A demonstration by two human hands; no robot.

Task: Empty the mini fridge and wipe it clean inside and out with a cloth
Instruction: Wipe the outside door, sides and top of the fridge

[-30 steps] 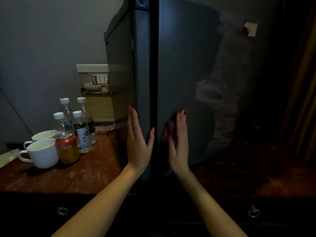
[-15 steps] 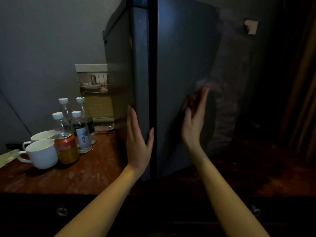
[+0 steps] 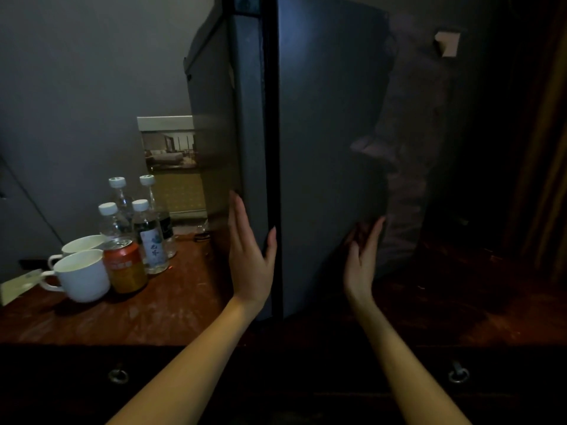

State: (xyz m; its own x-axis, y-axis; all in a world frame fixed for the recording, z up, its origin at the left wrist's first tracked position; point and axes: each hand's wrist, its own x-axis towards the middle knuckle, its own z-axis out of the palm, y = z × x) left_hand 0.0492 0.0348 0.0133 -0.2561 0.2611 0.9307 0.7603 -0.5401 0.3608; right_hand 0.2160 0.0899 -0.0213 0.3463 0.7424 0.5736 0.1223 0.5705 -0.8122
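Head view: fridge (image 3: 322, 133) stands on a wooden counter (image 3: 153, 314), seen corner-on, with a dark vertical seam running down between the two hands. It looks closed, and nothing of its inside shows.

The left hand (image 3: 250, 265) lies flat on the fridge just left of that seam. Its fingers are straight and point up, its thumb is spread toward the seam, and it grips nothing. The right hand (image 3: 362, 265) is well apart from it, on the broad face right of the seam. Its fingers are straight too, with the tips touching the panel low down, and it also holds nothing.

Left of the left hand, near but clear of the fridge, stand four bottles (image 3: 147, 228), a can (image 3: 124, 265) and two cups (image 3: 82, 276). A framed picture (image 3: 168, 148) leans on the wall behind them. Below both forearms are drawer pulls (image 3: 118, 375).

As for progress, the drinks set out on the counter suggest the emptying is probably done. No cloth is in view and both hands are bare, so the wiping is either finished or not yet begun; the dim light shows no streaks to settle which. Whether the inside is clean cannot be told.
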